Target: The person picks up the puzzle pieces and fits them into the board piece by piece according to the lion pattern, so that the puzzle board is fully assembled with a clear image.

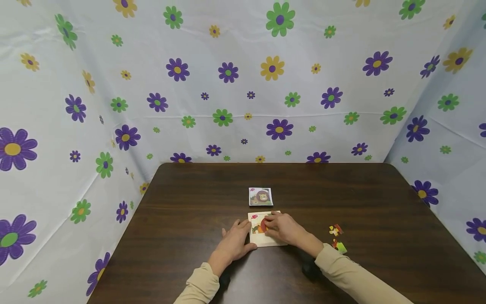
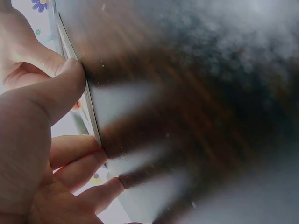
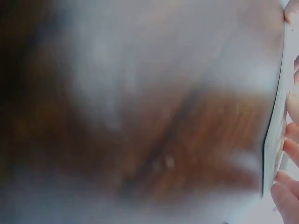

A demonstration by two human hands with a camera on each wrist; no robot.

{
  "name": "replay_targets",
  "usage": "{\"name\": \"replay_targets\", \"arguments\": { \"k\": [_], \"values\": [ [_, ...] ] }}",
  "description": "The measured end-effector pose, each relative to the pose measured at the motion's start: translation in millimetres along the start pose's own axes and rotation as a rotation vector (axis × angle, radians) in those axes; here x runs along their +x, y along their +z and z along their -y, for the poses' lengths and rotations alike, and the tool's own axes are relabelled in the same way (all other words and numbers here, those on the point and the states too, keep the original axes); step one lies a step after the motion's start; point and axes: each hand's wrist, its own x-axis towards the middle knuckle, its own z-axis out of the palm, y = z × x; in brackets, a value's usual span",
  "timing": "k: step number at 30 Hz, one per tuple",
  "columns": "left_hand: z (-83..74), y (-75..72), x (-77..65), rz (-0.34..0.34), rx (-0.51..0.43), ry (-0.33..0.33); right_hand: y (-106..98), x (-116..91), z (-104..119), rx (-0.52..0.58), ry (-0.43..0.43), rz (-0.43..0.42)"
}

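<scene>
A light wooden puzzle board (image 1: 265, 242) lies near the middle of the dark table, partly filled with colourful pieces at its left. My left hand (image 1: 234, 242) rests along its left side, fingers at that edge and thumb by the near left corner. In the left wrist view, the thumb and fingertips (image 2: 112, 186) meet the board's thin edge. From the right, my right hand (image 1: 286, 229) reaches over the board, its bent fingers and thumb around a red-orange puzzle piece (image 1: 263, 224). That hand hides the board's right part. The right wrist view shows fingertips (image 3: 290, 144) at the board.
Just beyond the board lies a square picture card (image 1: 260, 196) showing a lion. Several loose puzzle pieces (image 1: 339, 246) lie to the right, close to the right forearm. A flower-patterned curtain (image 1: 243, 105) stands behind the table (image 1: 182, 211) and at both sides.
</scene>
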Motion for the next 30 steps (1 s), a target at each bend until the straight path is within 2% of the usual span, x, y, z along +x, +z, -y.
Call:
{"name": "replay_targets", "arguments": {
  "k": [6, 14, 23, 30],
  "values": [
    [-0.3, 3.5, -0.6, 0.013, 0.006, 0.001, -1, -5, -3, 0.111, 0.079, -0.055],
    [-2.2, 2.5, 0.2, 0.009, -0.001, 0.002, -25, -16, -12, 0.197, 0.132, -0.122],
    [-2.8, 1.7, -1.5, -0.008, -0.018, 0.008, -48, -50, -45, 0.175, 0.227, -0.16],
    [0.3, 0.8, -1.5, -0.019, -0.024, 0.005, -54, -72, -63, 0.124, 0.259, -0.213]
  ]
}}
